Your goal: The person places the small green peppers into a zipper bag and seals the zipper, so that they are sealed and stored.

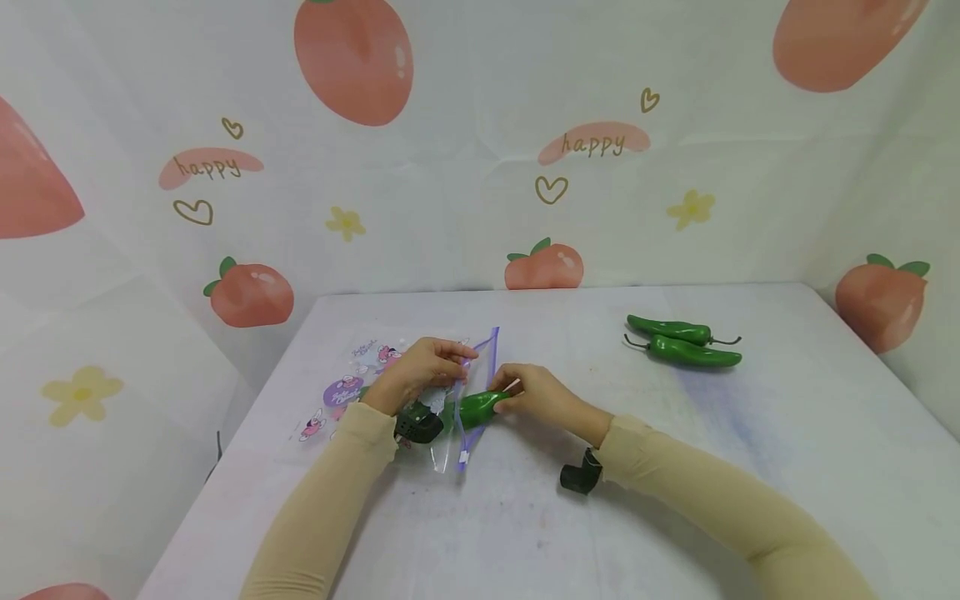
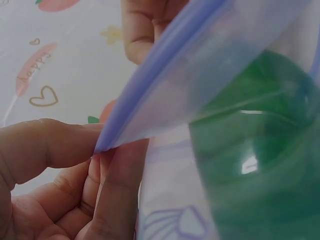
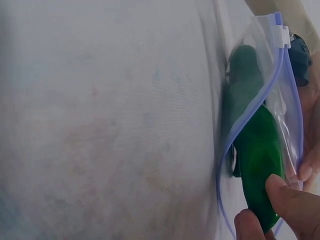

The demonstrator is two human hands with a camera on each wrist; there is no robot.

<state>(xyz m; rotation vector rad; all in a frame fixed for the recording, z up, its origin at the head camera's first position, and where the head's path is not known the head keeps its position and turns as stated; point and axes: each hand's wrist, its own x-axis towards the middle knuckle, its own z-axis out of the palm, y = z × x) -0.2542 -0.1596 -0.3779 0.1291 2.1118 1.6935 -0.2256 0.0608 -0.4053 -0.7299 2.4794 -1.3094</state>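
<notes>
A clear zip bag (image 1: 442, 454) with a purple slider edge and pink printed figures lies at the left of the table, its mouth spread toward the right. My left hand (image 1: 420, 371) pinches the bag's purple rim (image 2: 135, 95) between thumb and fingers. With thumb and fingertips my right hand (image 1: 543, 400) holds a green chili pepper (image 1: 480, 408) by one end. That pepper lies partly inside the bag mouth, as the right wrist view shows. Behind the clear plastic, more green (image 3: 245, 60) shows deeper in the bag. The white slider (image 1: 463, 457) sits at the near end of the rim.
Two green chili peppers, a far one (image 1: 667, 330) and a nearer one (image 1: 693, 353), lie side by side at the back right of the white table (image 1: 645, 533). A printed cloth (image 1: 450, 183) hangs behind. Black wrist cameras sit at the left wrist (image 1: 418, 423) and right wrist (image 1: 581, 475).
</notes>
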